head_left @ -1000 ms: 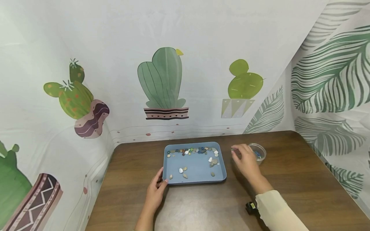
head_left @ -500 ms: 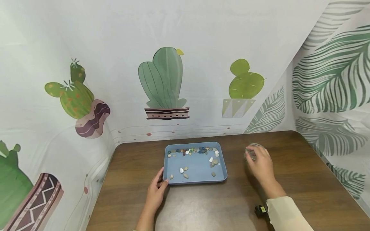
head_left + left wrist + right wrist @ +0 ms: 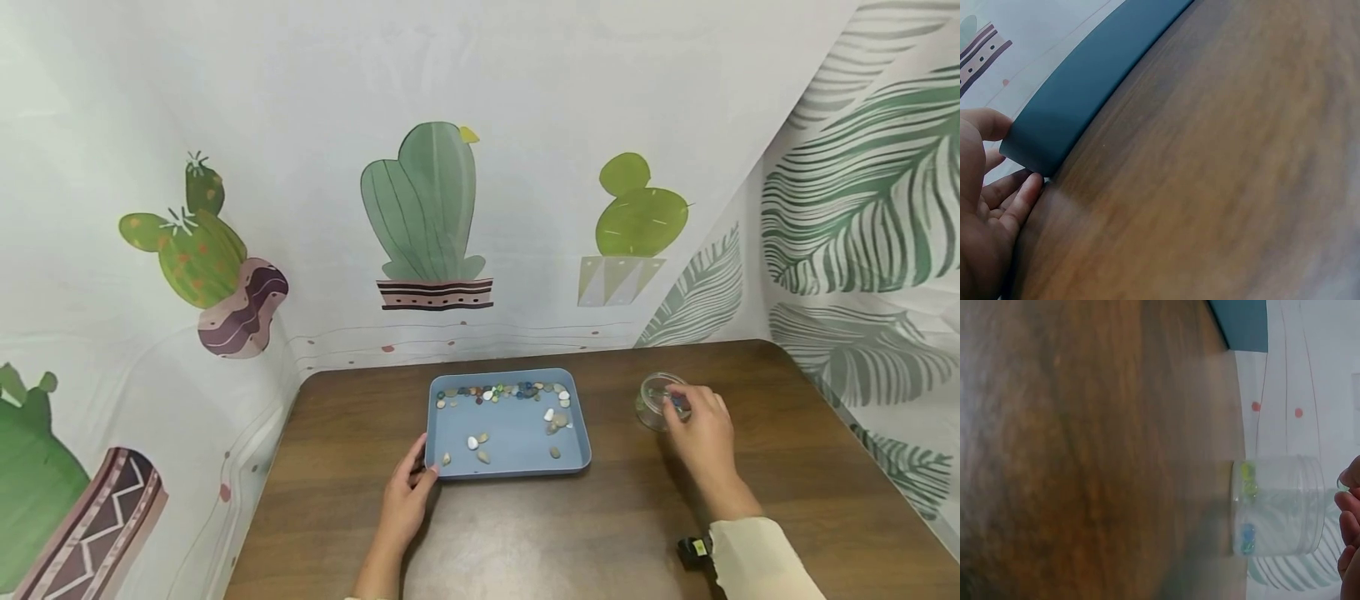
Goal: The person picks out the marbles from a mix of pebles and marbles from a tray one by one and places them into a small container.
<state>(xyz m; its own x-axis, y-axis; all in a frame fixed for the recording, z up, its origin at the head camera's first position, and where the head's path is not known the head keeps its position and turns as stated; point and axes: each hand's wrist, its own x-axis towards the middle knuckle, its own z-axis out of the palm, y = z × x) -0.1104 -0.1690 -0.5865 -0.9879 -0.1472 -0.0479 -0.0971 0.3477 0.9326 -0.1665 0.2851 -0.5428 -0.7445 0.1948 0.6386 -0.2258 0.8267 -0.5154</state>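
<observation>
At the near left corner of the blue tray [image 3: 510, 477], my left hand [image 3: 405, 500] grips the rim. In the left wrist view, fingers [image 3: 1025, 197] press the lower corner of the tray wall [image 3: 1072, 94]. Pebbles and glass stones [image 3: 498, 392] line the tray's far side, with more pebbles [image 3: 558, 421] at the right and front left. My right hand [image 3: 705, 429] is over the right side of a clear round jar [image 3: 651, 408]. Its fingertips pinch a small, shiny glass stone [image 3: 1341, 484], partly hidden. Yellow-green and blue glass pieces [image 3: 1248, 537] lie at the jar's bottom.
The brown wooden table [image 3: 525, 542] carries the tray and jar. A black device [image 3: 693, 552] with a yellow-green label is beside the right sleeve [image 3: 761, 558]. Behind the table hangs a white cloth [image 3: 525, 208] printed with cacti and leaves.
My right hand has moved rightward from beside the tray to over the jar, with the small stone still at its fingertips. The left hand keeps its grip on the tray corner.
</observation>
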